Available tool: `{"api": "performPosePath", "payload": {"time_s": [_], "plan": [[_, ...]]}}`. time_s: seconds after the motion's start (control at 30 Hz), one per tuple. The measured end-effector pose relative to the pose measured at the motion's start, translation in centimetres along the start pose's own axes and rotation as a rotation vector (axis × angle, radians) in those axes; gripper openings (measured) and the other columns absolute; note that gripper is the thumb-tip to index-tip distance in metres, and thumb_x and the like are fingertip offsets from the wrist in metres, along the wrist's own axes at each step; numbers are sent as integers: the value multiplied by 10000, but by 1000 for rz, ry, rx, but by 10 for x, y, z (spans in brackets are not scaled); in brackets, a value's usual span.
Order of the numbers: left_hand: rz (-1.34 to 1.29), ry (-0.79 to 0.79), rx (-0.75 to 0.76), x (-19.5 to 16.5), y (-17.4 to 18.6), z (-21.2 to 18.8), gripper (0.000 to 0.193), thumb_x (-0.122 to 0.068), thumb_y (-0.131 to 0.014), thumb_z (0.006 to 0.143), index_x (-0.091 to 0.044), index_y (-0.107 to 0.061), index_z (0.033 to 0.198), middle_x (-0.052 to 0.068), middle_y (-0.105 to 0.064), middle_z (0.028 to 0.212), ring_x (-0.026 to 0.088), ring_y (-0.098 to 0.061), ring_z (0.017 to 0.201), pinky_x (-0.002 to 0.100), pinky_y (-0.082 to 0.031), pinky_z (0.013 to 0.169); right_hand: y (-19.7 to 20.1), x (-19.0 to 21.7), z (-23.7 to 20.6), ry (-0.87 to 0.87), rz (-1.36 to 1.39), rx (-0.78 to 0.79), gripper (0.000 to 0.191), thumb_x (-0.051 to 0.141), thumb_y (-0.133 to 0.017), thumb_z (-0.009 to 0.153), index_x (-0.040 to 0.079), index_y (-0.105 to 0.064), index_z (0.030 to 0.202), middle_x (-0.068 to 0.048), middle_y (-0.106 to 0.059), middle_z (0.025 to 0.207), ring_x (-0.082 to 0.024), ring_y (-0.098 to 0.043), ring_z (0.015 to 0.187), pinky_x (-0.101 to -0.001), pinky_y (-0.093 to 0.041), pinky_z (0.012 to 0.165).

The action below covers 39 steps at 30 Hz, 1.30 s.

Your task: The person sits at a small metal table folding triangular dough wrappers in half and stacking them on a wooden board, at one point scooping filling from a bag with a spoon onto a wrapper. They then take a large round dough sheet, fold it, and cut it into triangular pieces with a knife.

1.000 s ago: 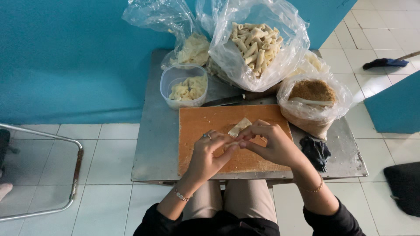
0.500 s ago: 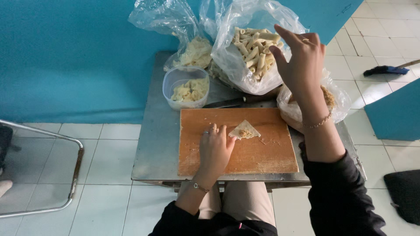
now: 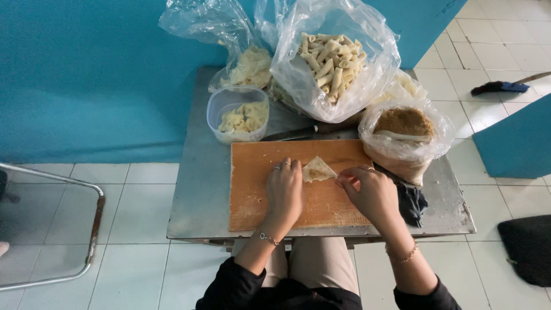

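Wooden cutting board (image 3: 258,189) on steel surface (image 3: 198,195): folded pastry wrapper (image 3: 317,170) at far centre. Left hand (image 3: 285,192) flat, fingertips pinning its left edge; right hand (image 3: 370,192) loosely curled, empty, just right. Bag of finished rolls (image 3: 330,60) and tub (image 3: 236,115) far, within reach.

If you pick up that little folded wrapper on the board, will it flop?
Probably. The folded wrapper looks thin and soft, so it would likely droop. It seems light, with only a little filling showing. It may tear easily; the left hand presses it flat.
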<state>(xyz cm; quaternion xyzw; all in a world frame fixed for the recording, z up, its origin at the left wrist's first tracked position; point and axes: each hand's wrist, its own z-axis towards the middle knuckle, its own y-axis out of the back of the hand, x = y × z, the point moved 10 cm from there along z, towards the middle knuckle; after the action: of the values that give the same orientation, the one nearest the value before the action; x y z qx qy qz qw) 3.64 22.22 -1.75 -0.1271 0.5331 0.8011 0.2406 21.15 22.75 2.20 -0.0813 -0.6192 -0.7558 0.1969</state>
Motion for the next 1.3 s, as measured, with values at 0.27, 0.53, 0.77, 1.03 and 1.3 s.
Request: {"api": "performPosePath", "payload": {"time_s": [0.27,0.53,0.77,1.03,1.3], "plan": [[-251,29,-131,-8,12,7,162,40,-622,852,-26,-583,996,185,-675,917,403,-658,876,495,-517,774,-24,-2,1,43,41,-154,205,330,-770,834,138,-768,905,-41,-731,923,-282,-687,914,-401,-541,732],[-316,1,-160,-23,15,11,280,28,-640,861,-25,-596,1132,205,-699,900,409,-682,835,504,-530,732,-31,-2,7,-28,206,-124,201,281,-754,870,111,-746,978,-49,-746,852,-236,-705,753,-380,-552,683],[-297,-76,-44,-26,-6,12,369,31,-630,870,15,-580,1236,237,-704,946,423,-682,856,499,-539,726,-27,18,4,132,373,-153,288,79,-737,842,84,-685,1126,-68,-775,962,-209,-763,817,-324,-599,678],[-405,-296,225,-27,-3,8,392,68,-587,838,10,-536,1222,254,-689,1022,449,-668,995,502,-545,837,-41,14,6,130,482,45,550,15,-689,875,113,-516,1387,-90,-788,1035,-215,-791,933,-319,-637,694],[-267,-575,334,-26,-14,15,297,66,-544,900,-9,-530,1188,229,-687,1127,421,-671,1074,474,-560,877,-38,18,20,231,479,203,627,118,-783,822,125,-510,1387,-66,-791,1052,-201,-794,924,-305,-633,714]]}}
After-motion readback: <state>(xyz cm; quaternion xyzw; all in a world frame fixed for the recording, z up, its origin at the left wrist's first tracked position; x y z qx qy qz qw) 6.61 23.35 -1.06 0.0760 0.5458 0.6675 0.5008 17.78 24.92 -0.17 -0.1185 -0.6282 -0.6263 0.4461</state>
